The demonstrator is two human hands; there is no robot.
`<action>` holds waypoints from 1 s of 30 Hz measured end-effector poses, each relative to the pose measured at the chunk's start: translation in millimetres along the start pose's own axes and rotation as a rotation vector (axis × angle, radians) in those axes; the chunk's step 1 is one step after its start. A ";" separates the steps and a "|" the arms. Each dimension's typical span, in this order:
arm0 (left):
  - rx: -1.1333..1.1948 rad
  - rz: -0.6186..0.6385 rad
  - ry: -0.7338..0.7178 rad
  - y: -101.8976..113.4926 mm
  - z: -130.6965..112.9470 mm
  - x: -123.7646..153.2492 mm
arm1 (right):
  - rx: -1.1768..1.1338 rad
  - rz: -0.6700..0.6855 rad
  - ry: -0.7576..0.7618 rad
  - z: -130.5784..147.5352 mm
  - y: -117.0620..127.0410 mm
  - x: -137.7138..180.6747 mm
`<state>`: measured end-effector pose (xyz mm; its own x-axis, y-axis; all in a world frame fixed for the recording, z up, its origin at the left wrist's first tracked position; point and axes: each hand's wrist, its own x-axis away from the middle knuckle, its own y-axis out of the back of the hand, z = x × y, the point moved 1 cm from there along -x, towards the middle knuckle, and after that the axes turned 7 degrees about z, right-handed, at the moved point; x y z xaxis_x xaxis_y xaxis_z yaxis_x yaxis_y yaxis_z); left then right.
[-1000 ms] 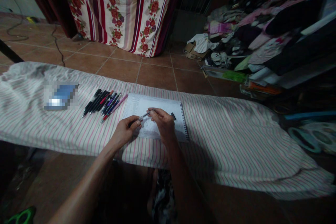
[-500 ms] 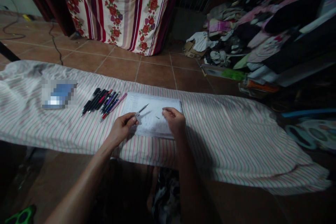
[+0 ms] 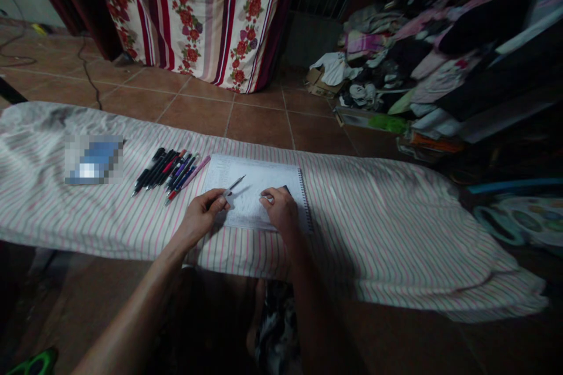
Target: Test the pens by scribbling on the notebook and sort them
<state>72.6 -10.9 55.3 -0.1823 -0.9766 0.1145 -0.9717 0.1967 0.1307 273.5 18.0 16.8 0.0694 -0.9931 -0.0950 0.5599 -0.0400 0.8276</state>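
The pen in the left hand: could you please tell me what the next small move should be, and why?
Probably the right hand should pinch up the small dark piece beside it and carry it to the pen. The left hand holds the pen tip-up over the notebook, while the right hand rests on the page, apart from the pen.

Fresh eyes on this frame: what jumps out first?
Over a spiral notebook at the middle of the striped cloth, the left hand pinches a pen and the right hand rests on the page. A row of pens lies just left of the notebook, and a heap of clothes fills the far right.
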 end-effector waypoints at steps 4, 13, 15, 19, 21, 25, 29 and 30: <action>-0.008 0.010 0.008 -0.7 -0.2 -0.4 | 0.038 -0.014 0.018 -1.1 -3.5 -0.1; -0.043 0.015 0.002 -1.4 4.0 -0.1 | -0.146 -0.012 -0.030 7.1 1.4 -2.3; -0.038 0.023 0.006 -1.9 5.5 -0.3 | -0.281 -0.012 -0.081 8.0 2.4 -4.0; -0.025 0.010 0.021 -1.4 8.8 -1.1 | -0.571 -0.009 -0.149 9.4 4.4 -7.6; -0.031 0.011 0.015 -0.8 9.8 -1.4 | -0.719 -0.013 -0.192 11.0 6.2 -8.4; -0.037 0.012 0.016 -0.5 9.4 -1.1 | -0.949 -0.042 -0.232 17.2 13.3 -7.4; 0.005 0.016 0.031 -2.5 7.3 -0.3 | -1.143 -0.096 -0.238 22.2 20.6 -6.0; 0.019 0.018 0.033 -3.2 6.9 -0.1 | -1.187 -0.105 -0.242 22.8 21.7 -5.8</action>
<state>74.7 -11.9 48.0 -0.1951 -0.9694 0.1492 -0.9711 0.2123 0.1094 266.5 20.3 47.9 -0.1062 -0.9912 0.0795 0.9699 -0.1208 -0.2114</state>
